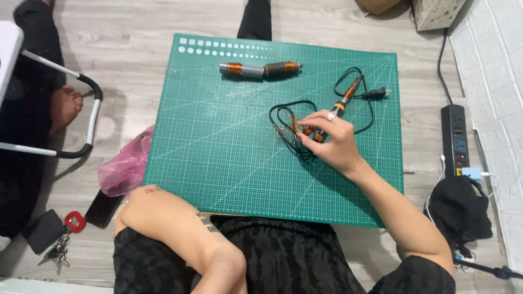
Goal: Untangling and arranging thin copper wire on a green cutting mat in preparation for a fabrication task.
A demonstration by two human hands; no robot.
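My right hand (333,142) is closed around an orange and black soldering iron (345,100), which lies slanted across the right half of a green cutting mat (218,152). The iron's lower end sits under my fingers, next to a small tangle of thin copper wire (294,128). The iron's black cord (289,109) loops round that tangle and runs to a plug (378,93). My left forearm (180,223) is folded across my lap below the mat, and its hand is hidden. A grey rod with copper coils (260,69) lies at the mat's far edge.
A pink plastic bag (122,169), a dark phone (102,209) and a key bunch (57,242) lie left of the mat. A power strip (455,139) and black cloth (460,209) lie along the white wall. Another person's foot (65,106) rests by a chair frame (92,109).
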